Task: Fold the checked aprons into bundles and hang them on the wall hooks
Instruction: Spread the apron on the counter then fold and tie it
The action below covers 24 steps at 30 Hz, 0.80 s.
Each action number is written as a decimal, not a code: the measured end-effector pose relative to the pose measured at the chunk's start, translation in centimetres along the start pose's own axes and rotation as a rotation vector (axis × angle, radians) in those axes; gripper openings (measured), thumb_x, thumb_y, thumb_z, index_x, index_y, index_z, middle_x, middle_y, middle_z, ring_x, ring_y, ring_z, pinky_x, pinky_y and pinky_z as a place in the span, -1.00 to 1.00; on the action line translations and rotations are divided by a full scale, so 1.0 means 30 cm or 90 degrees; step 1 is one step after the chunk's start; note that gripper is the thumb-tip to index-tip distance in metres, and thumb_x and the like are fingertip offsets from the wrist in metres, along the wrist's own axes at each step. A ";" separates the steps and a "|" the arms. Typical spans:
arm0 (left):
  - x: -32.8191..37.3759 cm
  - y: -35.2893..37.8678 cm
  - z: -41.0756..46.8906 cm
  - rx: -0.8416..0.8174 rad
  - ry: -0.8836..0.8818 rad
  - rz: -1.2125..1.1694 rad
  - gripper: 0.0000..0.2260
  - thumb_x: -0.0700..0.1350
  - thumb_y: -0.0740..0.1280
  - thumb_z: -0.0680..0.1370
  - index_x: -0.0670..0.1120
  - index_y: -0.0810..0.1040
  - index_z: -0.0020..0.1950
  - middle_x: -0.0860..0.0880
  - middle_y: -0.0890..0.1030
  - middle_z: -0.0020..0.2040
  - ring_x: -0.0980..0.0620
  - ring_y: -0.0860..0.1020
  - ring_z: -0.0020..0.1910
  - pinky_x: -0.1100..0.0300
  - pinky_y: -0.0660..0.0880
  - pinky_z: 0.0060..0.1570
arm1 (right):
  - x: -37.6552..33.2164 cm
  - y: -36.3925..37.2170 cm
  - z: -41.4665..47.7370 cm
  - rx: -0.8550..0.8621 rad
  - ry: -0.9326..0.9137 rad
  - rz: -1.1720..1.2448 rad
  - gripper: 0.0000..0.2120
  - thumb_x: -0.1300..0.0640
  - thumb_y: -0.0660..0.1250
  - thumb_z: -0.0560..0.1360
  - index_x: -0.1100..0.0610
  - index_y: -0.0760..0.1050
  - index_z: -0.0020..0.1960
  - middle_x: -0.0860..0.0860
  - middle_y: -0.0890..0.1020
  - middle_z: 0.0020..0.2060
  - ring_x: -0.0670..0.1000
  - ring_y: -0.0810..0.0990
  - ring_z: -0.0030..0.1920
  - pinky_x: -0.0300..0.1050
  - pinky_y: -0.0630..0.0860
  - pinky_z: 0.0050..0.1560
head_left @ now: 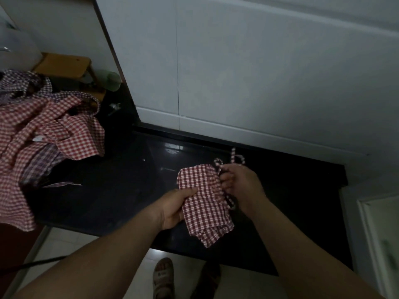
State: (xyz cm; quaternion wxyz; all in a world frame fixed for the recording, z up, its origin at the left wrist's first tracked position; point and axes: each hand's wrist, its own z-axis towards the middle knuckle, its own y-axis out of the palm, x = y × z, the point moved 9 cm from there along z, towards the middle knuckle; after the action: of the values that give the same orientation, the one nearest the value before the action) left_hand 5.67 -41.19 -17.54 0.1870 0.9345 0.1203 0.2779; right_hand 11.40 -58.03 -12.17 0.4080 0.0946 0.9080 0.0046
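Both grips are closed on one folded red-checked apron point(205, 203) held just above the black desk point(121, 190) near its front edge: the left hand point(176, 209) clamps the bundle's left side, and the right hand point(239, 184) pinches its strap point(236, 157), which loops up past the fingers. A loose heap of checked aprons point(43, 134) lies on the desk's left end, spilling over the front edge. White wall tiles point(259, 72) rise behind the desk.

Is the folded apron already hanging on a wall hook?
No, the folded apron is held above the dark counter by the left hand and the right hand.
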 end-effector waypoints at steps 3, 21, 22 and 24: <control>-0.001 -0.046 0.011 0.043 -0.003 0.024 -0.74 -0.21 0.34 0.65 -0.23 0.57 0.33 -0.20 0.73 0.11 -0.14 0.72 0.05 0.00 0.62 -0.02 | -0.082 -0.123 0.013 0.133 -0.072 -0.021 -0.78 0.15 0.23 0.59 0.10 0.62 -0.13 -0.04 0.46 -0.49 -0.09 0.29 -0.55 -0.24 0.19 -0.57; -0.120 0.014 -0.001 0.125 0.063 -0.241 -0.82 -0.17 0.26 0.70 -0.07 0.53 0.29 -0.14 0.68 0.19 -0.16 0.64 0.20 -0.05 0.59 0.05 | -0.390 0.156 -0.066 -0.080 -0.309 -0.151 -0.72 0.08 0.16 0.72 0.10 0.65 0.10 -0.02 0.58 -0.29 -0.09 0.46 -0.34 -0.23 0.41 -0.33; -0.144 0.022 0.009 0.127 0.046 -0.219 -0.84 -0.11 0.28 0.70 -0.05 0.53 0.27 -0.12 0.69 0.18 -0.14 0.64 0.19 -0.06 0.61 0.06 | -0.397 0.188 -0.075 -0.104 -0.312 -0.181 -0.71 0.07 0.16 0.72 0.12 0.65 0.12 0.00 0.58 -0.27 -0.09 0.46 -0.32 -0.23 0.42 -0.32; -0.155 -0.018 0.000 0.225 0.067 -0.036 -0.72 0.09 0.40 0.62 -0.05 0.55 0.22 -0.10 0.68 0.17 -0.12 0.65 0.14 -0.12 0.63 0.12 | -0.384 0.230 -0.094 -0.140 -0.305 -0.249 -0.69 0.07 0.15 0.72 0.15 0.65 0.14 0.01 0.58 -0.27 -0.11 0.47 -0.33 -0.28 0.43 -0.31</control>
State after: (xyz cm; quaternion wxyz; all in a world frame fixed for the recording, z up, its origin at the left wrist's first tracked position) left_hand 1.82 -42.24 -19.98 0.0212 0.9332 0.2030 0.2957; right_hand 17.94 -53.09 -1.18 0.6112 -0.1279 0.7810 0.0021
